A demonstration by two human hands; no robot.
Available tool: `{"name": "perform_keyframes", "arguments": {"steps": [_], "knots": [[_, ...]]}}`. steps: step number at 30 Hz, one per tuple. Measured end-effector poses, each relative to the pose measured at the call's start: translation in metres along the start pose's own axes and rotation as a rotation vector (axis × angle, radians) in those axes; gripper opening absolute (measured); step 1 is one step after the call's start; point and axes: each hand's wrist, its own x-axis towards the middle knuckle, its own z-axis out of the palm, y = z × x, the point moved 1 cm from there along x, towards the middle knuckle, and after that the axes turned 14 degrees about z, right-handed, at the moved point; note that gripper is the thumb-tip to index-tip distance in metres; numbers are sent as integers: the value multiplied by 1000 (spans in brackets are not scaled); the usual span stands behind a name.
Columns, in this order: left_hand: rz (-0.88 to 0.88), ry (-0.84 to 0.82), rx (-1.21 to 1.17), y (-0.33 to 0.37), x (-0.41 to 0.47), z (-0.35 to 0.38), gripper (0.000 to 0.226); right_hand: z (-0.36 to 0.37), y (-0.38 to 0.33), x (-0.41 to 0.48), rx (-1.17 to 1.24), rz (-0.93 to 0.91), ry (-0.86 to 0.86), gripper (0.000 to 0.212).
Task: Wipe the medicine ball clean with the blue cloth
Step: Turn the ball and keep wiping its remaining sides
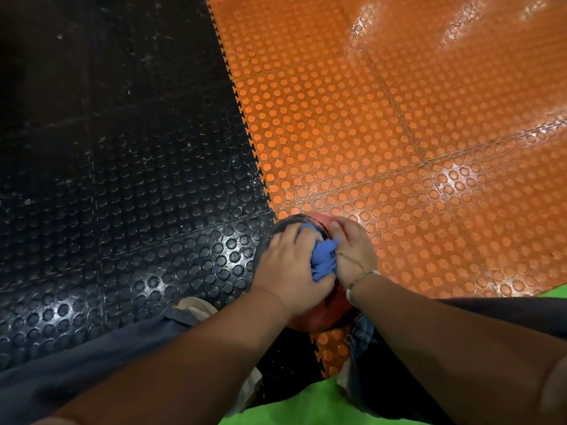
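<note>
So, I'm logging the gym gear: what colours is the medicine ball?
The medicine ball is red and black; the head view shows it.

Thin silver bracelet [363, 278], dark trousers [92, 357]

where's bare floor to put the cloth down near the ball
Bare floor on both sides: the black mat left of the medicine ball, the orange mat right of it and beyond. Crowded on the ball, where left hand and right hand meet at the blue cloth, and below it between the legs.
</note>
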Motion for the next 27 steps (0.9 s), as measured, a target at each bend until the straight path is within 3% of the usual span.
{"name": "perform_keyframes", "arguments": {"steps": [3, 6, 10, 15, 17, 21, 27], "knots": [[-12, -11, -11, -15, 13, -5, 45, 2, 4, 10, -27, -19, 5, 58], [-230, 16, -167, -29, 25, -13, 45, 2, 5, 16, -44, -37, 11, 73], [-488, 111, -258, -41, 35, -16, 40, 3, 9, 19, -44, -3, 26, 54], [-144, 101, -104, -2, 31, -4, 34, 6, 19, 20, -222, -106, 62, 67], [-211, 96, -67, -13, 30, -2, 36, 7, 22, 17, -239, -115, 70, 66], [-527, 159, -163, -50, 32, -10, 35, 14, 17, 10, -300, -166, 103, 70], [-191, 167, 15, -16, 13, 4, 31, 17, 16, 4, -307, -202, 158, 75]]}}
